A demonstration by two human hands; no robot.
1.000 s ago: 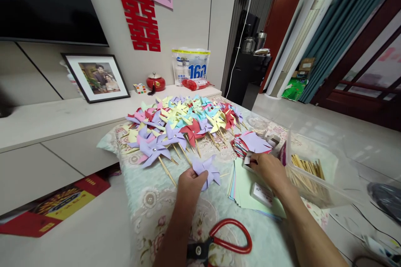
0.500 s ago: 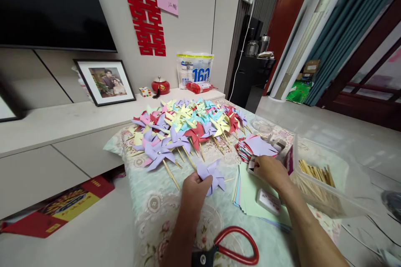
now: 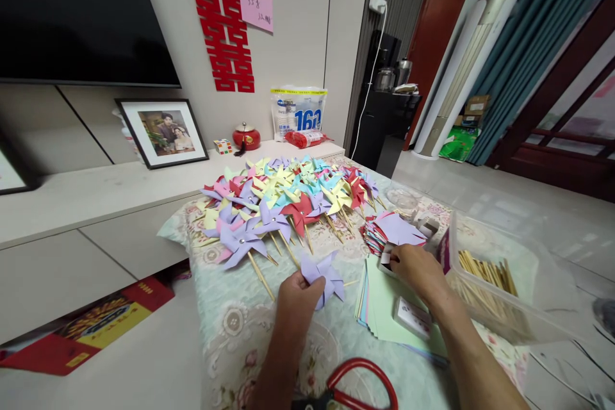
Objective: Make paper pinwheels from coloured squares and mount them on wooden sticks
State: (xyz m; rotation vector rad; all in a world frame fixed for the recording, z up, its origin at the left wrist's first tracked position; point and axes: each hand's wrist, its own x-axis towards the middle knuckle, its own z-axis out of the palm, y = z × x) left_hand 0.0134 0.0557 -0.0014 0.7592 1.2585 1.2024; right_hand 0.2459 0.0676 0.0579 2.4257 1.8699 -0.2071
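My left hand (image 3: pixel 298 295) is closed on a lilac paper pinwheel (image 3: pixel 328 275), thumb on top near its centre. A thin stick end (image 3: pixel 352 283) shows just right of the pinwheel. My right hand (image 3: pixel 414 267) has its fingers curled down into a small white box (image 3: pixel 384 261); the fingertips are hidden inside it. Below that hand lies a stack of pale green paper sheets (image 3: pixel 379 307) with a small white box (image 3: pixel 412 318) on top. Beyond it is a pile of cut coloured paper (image 3: pixel 396 228). Red-handled scissors (image 3: pixel 362 365) lie nearest me, partly cut off.
Many finished pinwheels on sticks (image 3: pixel 288 189) cover the table's far side. A clear plastic bin (image 3: pixel 500 307) holds wooden sticks (image 3: pixel 485 269) at the right. A cabinet (image 3: pixel 96 195) with a framed photo (image 3: pixel 163 133), red jar (image 3: pixel 246 136) and plastic bag (image 3: pixel 298 112) stands behind.
The view has tilted slightly, so the surroundings sit a little lower. Both hands stay nearly in place, the left on the pinwheel and the right at the small box.
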